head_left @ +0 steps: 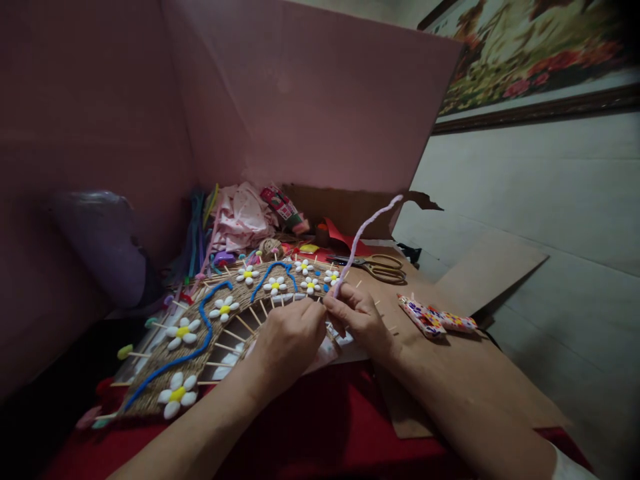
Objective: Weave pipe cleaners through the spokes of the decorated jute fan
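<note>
A fuzzy lilac pipe cleaner (357,241) rises from my fingers, its top bent to the right. My right hand (361,321) pinches its lower end. My left hand (293,337) is closed right beside it, knuckles up; its fingertips and whatever they grip are hidden. Beneath and left of my hands lies a curved, fan-like panel of woven brown twine (193,353) on thin wooden sticks. White flowers with yellow centres (179,395) and wavy blue pipe cleaners (203,333) decorate it. Small coloured tips cap several outer sticks.
Gold-handled scissors (385,268) lie behind my right hand. A flower-patterned wrapped item (437,317) rests on the brown cardboard (480,380) at right. Pink fabric (243,217), a twine ball (271,249) and bundled pipe cleaners (196,233) sit behind the panel. Red cloth (320,427) covers the front.
</note>
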Demonstrator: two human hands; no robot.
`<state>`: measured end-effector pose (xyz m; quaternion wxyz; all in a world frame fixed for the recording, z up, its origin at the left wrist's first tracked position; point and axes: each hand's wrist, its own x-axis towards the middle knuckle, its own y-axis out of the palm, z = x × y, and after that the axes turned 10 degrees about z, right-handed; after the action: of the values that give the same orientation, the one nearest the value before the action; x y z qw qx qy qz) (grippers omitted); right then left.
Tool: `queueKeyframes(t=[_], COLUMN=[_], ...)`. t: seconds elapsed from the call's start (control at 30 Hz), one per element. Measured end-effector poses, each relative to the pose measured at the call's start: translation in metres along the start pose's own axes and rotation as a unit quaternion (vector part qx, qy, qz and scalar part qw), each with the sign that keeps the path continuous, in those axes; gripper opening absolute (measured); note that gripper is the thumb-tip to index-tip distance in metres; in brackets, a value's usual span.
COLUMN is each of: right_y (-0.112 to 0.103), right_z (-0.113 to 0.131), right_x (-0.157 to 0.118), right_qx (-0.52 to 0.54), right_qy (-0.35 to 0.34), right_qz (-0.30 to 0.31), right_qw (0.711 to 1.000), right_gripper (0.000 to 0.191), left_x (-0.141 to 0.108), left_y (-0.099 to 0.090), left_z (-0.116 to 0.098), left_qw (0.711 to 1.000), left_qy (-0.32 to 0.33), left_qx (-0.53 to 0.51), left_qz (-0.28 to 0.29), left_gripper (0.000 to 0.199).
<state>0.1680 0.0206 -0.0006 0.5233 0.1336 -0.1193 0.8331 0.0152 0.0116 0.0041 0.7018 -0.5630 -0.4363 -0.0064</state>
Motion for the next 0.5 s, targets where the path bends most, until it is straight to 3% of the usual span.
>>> queueKeyframes(t=[0.33,0.5], right_y=[0.0045,0.0047], right_z=[0.0018,0.0039], right_x=[-0.0015,0.0001], right_qx=[-0.001,-0.013], right_qy=[-0.034,-0.04], right_qz=[-0.033,-0.045], right_qw=[0.999,0.998], right_gripper=[0.026,0.027], left_x=[0.0048,0.0031], left_y=[-0.0065,-0.0064], left_z=[-0.0054,-0.0046], left_qw=[0.987,0.982], left_qy=[-0.085,-0.097], left_qx=[-0.128,-0.157], left_qz=[-0.047,-0.044], left_gripper=[0.015,0.013])
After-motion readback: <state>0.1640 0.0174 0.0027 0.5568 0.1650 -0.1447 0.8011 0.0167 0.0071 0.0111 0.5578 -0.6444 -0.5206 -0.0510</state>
